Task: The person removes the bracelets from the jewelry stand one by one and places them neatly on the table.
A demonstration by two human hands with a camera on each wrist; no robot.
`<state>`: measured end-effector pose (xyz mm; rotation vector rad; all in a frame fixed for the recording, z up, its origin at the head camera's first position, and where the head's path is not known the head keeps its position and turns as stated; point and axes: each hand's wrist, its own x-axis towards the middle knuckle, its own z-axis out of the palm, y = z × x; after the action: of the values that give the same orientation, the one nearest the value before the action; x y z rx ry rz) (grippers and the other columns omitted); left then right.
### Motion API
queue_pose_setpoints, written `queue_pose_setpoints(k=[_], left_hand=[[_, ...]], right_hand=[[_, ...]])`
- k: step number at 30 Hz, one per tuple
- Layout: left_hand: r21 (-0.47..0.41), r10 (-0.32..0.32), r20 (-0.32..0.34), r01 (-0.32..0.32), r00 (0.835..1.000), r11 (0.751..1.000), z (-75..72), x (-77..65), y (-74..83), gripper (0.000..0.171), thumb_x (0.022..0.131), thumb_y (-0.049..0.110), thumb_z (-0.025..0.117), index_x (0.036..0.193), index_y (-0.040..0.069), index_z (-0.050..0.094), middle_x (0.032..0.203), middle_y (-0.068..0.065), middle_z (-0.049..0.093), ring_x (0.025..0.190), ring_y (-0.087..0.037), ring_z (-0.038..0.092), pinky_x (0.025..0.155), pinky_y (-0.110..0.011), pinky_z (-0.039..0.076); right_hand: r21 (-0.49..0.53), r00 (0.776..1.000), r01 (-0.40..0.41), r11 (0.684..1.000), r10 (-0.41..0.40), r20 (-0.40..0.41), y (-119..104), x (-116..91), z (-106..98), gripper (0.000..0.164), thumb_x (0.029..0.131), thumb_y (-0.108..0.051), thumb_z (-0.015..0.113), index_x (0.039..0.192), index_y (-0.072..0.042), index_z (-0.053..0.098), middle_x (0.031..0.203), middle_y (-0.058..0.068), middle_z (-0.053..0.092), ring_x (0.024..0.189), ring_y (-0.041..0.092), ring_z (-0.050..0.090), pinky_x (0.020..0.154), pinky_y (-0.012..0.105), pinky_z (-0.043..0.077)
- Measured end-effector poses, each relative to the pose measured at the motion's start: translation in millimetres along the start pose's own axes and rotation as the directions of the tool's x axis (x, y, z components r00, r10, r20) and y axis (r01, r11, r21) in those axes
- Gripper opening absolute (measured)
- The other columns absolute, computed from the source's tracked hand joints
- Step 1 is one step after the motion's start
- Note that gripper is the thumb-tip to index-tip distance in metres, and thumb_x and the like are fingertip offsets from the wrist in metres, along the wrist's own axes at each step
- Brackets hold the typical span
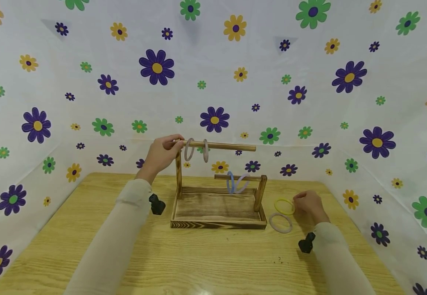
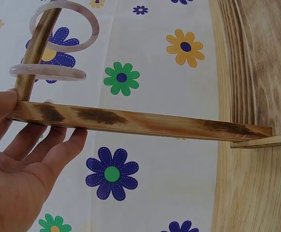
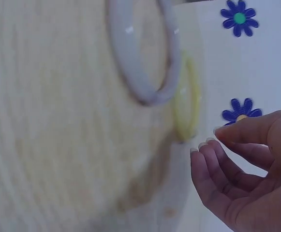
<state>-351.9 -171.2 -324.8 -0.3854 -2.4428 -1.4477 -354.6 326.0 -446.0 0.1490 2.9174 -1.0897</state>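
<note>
A wooden bangle stand (image 1: 217, 224) has a tray base, a tall post with a long upper rod (image 1: 231, 146), and a short post with a lower rod (image 1: 220, 177). My left hand (image 1: 163, 153) holds the top corner of the tall post (image 2: 130, 121), thumb on one side and fingertips under the other. Two pale marbled bangles (image 2: 48, 72) hang on the upper rod beside it. A blue bangle (image 1: 230, 182) and a lilac bangle (image 1: 241, 183) hang on the lower rod. My right hand (image 1: 310, 204), fingers loosely bent, is beside a yellow bangle (image 3: 187, 96), fingertips just short of it.
A pale mauve bangle (image 1: 281, 223) lies on the wood-grain table (image 1: 213, 262), in front of the yellow one and right of the stand. Flower-print cloth (image 1: 213, 82) walls the back and both sides. Dark wrist-worn devices (image 1: 306, 242) sit at both sleeves.
</note>
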Motion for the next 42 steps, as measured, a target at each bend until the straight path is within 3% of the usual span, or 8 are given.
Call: queue_pose_setpoints(k=[5, 9, 13, 19, 20, 26, 34, 42], left_hand=[[0.006, 0.001, -0.008, -0.001, 1.000, 1.000, 0.3, 1.0, -1.2, 0.034, 0.107, 0.036, 0.057, 0.130, 0.016, 0.069, 0.127, -0.017, 0.073, 0.112, -0.032, 0.072, 0.081, -0.035, 0.050], [0.005, 0.002, -0.011, -0.002, 1.000, 1.000, 0.4, 1.4, -1.8, 0.034, 0.107, 0.038, 0.057, 0.131, 0.016, 0.069, 0.128, -0.018, 0.073, 0.113, -0.034, 0.072, 0.083, -0.038, 0.051], [0.005, 0.000, -0.006, 0.000, 1.000, 1.000, 1.8, 1.8, -1.8, 0.034, 0.107, 0.037, 0.057, 0.131, 0.016, 0.069, 0.128, -0.018, 0.072, 0.114, -0.034, 0.072, 0.084, -0.037, 0.051], [0.013, 0.006, -0.002, -0.006, 1.000, 1.000, 4.0, 3.3, 0.4, 0.033, 0.107, 0.036, 0.056, 0.131, 0.016, 0.069, 0.128, -0.015, 0.073, 0.112, -0.030, 0.072, 0.079, -0.034, 0.050], [0.012, 0.005, -0.002, -0.005, 1.000, 1.000, 3.8, 3.2, 0.4, 0.033, 0.108, 0.035, 0.056, 0.131, 0.016, 0.069, 0.128, -0.015, 0.073, 0.111, -0.030, 0.072, 0.079, -0.034, 0.049], [0.006, 0.001, -0.004, -0.001, 1.000, 1.000, 1.0, 1.7, -3.0, 0.033, 0.107, 0.037, 0.056, 0.131, 0.017, 0.069, 0.128, -0.017, 0.073, 0.113, -0.032, 0.071, 0.081, -0.037, 0.049], [0.025, 0.001, -0.010, -0.001, 1.000, 1.000, 0.8, 0.8, -2.5, 0.033, 0.107, 0.037, 0.056, 0.130, 0.017, 0.069, 0.126, -0.015, 0.074, 0.111, -0.030, 0.072, 0.081, -0.037, 0.049], [0.013, -0.007, -0.011, 0.007, 1.000, 1.000, 1.3, 0.5, -2.1, 0.033, 0.107, 0.038, 0.056, 0.129, 0.018, 0.070, 0.125, -0.012, 0.075, 0.106, -0.029, 0.072, 0.078, -0.035, 0.048]], right_hand=[[0.165, 1.000, -0.009, 0.986, 0.011, -0.012, -22.3, -2.8, -7.2, 0.037, 0.102, -0.010, 0.059, 0.126, 0.016, 0.063, 0.121, 0.037, 0.066, 0.082, 0.023, 0.075, 0.068, 0.028, 0.062], [0.231, 0.999, 0.029, 0.973, -0.023, -0.030, -45.3, -7.1, -12.5, 0.037, 0.102, -0.013, 0.059, 0.128, 0.013, 0.063, 0.128, 0.036, 0.063, 0.091, 0.023, 0.073, 0.071, 0.025, 0.061], [0.274, 0.996, 0.087, 0.958, -0.077, -0.050, -65.3, -14.7, -21.1, 0.037, 0.102, -0.013, 0.059, 0.130, 0.012, 0.062, 0.128, 0.032, 0.064, 0.085, 0.013, 0.071, 0.075, 0.024, 0.061], [0.376, 0.984, 0.170, 0.911, -0.140, -0.107, -93.1, -27.2, -39.1, 0.038, 0.103, -0.012, 0.058, 0.131, 0.014, 0.059, 0.106, 0.006, 0.067, 0.080, 0.001, 0.065, 0.077, 0.021, 0.061], [0.381, 0.982, 0.182, 0.907, -0.150, -0.112, -97.9, -28.5, -41.5, 0.038, 0.103, -0.011, 0.058, 0.132, 0.013, 0.059, 0.102, 0.000, 0.065, 0.081, 0.002, 0.064, 0.077, 0.021, 0.060], [0.335, 0.964, 0.261, 0.905, -0.231, -0.128, -130.2, -38.1, -48.2, 0.038, 0.103, -0.016, 0.059, 0.132, 0.009, 0.062, 0.100, -0.001, 0.065, 0.078, 0.003, 0.067, 0.076, 0.020, 0.060], [0.305, 0.937, 0.350, 0.885, -0.327, -0.127, -169.4, -56.8, -43.2, 0.034, 0.103, -0.016, 0.060, 0.127, 0.009, 0.065, 0.115, 0.024, 0.065, 0.084, 0.008, 0.066, 0.076, 0.019, 0.060], [0.300, 0.920, 0.389, 0.871, -0.385, -0.077, -204.8, -66.5, -32.4, 0.031, 0.102, -0.014, 0.063, 0.124, 0.007, 0.067, 0.117, 0.025, 0.068, 0.091, 0.017, 0.070, 0.078, 0.020, 0.060]])
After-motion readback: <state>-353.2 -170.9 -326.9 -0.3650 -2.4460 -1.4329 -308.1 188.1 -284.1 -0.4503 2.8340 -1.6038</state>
